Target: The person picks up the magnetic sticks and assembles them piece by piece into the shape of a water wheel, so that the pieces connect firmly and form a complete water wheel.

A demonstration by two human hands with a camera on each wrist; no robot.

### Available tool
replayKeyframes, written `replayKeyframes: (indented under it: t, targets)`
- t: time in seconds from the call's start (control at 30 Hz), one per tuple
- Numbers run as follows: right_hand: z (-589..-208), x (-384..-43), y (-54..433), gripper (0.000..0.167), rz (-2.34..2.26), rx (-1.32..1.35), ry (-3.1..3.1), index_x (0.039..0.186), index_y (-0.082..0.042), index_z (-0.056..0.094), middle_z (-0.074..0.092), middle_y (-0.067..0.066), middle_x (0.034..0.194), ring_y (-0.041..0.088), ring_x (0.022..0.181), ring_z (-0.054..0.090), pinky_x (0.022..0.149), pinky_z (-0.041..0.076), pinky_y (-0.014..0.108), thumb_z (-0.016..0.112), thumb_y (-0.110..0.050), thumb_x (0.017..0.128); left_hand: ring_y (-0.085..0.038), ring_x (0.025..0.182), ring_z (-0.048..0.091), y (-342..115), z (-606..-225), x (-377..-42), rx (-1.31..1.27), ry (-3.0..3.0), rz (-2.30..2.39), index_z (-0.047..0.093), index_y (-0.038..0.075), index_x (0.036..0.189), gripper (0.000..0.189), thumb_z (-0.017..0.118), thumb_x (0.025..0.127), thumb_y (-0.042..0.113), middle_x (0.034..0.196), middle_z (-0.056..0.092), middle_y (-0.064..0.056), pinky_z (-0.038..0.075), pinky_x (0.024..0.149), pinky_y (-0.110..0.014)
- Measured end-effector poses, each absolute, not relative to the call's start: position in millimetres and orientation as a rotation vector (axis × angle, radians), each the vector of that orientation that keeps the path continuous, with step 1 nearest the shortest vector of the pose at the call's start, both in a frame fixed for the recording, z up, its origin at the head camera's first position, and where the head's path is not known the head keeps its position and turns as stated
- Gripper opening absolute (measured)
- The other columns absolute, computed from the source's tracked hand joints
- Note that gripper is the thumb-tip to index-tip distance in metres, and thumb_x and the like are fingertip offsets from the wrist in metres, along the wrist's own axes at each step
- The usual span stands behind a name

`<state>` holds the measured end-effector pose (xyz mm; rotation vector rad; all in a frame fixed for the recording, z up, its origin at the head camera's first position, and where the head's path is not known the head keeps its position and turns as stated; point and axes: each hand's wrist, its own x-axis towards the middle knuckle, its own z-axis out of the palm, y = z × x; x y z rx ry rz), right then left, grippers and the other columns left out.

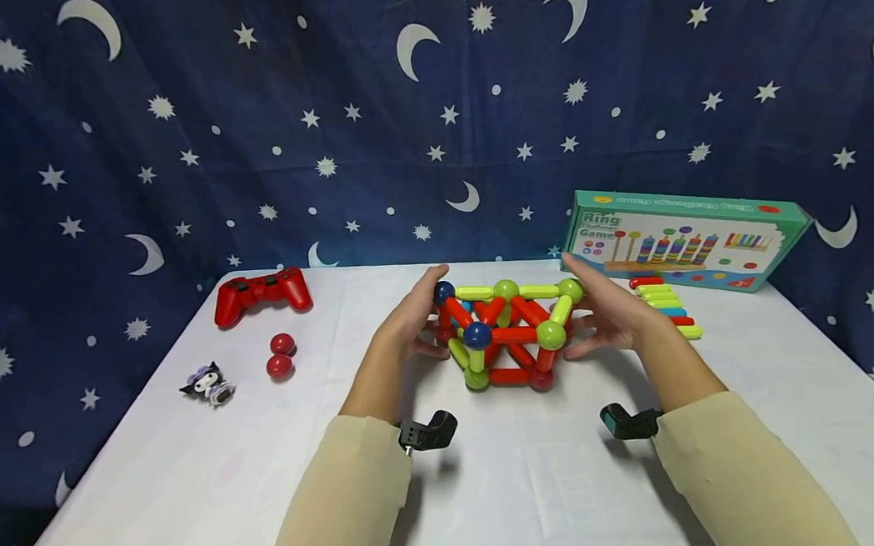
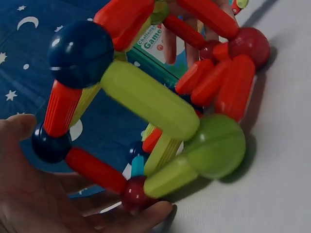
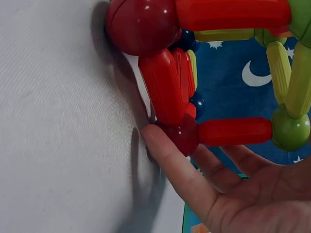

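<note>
A magnetic stick-and-ball structure (image 1: 514,335) stands in the middle of the white table, with red and yellow-green rods joined by blue, green and red balls. My left hand (image 1: 409,312) holds its left side. In the left wrist view, the thumb is by a dark blue ball (image 2: 52,143) and the fingers lie under a red ball (image 2: 137,193). From the other side my right hand (image 1: 610,308) holds the structure. The right wrist view shows a fingertip against a lower red ball (image 3: 182,133), below a red rod that runs to a green ball (image 3: 290,127).
Behind the right hand stands a green game box (image 1: 675,237), with several loose coloured rods (image 1: 660,301) in front. On the left lie a red game controller (image 1: 261,294), two red balls (image 1: 280,367) and a small figurine (image 1: 209,385). A starry curtain (image 1: 370,168) hangs behind the table.
</note>
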<state>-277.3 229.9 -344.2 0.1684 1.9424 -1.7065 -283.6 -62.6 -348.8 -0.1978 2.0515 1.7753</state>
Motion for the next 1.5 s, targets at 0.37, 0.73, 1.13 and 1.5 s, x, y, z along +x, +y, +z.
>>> replayKeyframes:
  t: [0.37, 0.73, 1.13, 1.5]
  targets:
    - [-347.2, -282.6, 221.4, 0.096, -1.737, 0.223, 1.927, 0.165, -0.016, 0.02, 0.024, 0.022, 0.164, 0.047, 0.15, 0.028, 0.092, 0.057, 0.06, 0.044, -0.077, 0.095, -0.039, 0.118, 0.057, -52.6, -348.9, -291.4, -0.218, 2.05, 1.734, 0.056, 0.01, 0.134, 0.064, 0.043, 0.092, 0.056, 0.135, 0.054, -0.017, 0.062, 0.084, -0.055]
    - [-342.4, -278.8, 219.1, 0.085, -1.698, 0.119, 1.982, 0.163, -0.017, 0.032, 0.025, 0.019, 0.165, 0.044, 0.144, 0.032, 0.093, 0.058, 0.058, 0.041, -0.073, 0.099, -0.041, 0.127, 0.052, -55.5, -343.5, -286.8, -0.193, 2.002, 1.773, 0.057, 0.011, 0.127, 0.054, 0.046, 0.091, 0.051, 0.14, 0.049, -0.016, 0.058, 0.091, -0.061]
    - [-335.8, -274.0, 215.4, 0.077, -1.736, -0.06, 2.124, 0.163, -0.015, 0.032, 0.025, 0.017, 0.168, 0.043, 0.151, 0.027, 0.112, 0.04, 0.067, 0.042, -0.063, 0.103, -0.029, 0.122, 0.054, -59.8, -335.8, -281.6, -0.05, 2.07, 1.843, 0.06, 0.005, 0.134, 0.056, 0.046, 0.096, 0.045, 0.137, 0.056, -0.015, 0.052, 0.102, -0.061]
    - [-337.3, -267.1, 208.7, 0.071, -1.89, -0.143, 2.16, 0.162, -0.014, 0.031, 0.024, 0.015, 0.169, 0.033, 0.145, 0.035, 0.116, 0.037, 0.057, 0.042, -0.056, 0.106, -0.026, 0.119, 0.047, -55.1, -331.5, -274.0, -0.113, 1.86, 2.19, 0.053, 0.003, 0.139, 0.058, 0.06, 0.094, 0.04, 0.128, 0.052, -0.011, 0.042, 0.105, -0.056]
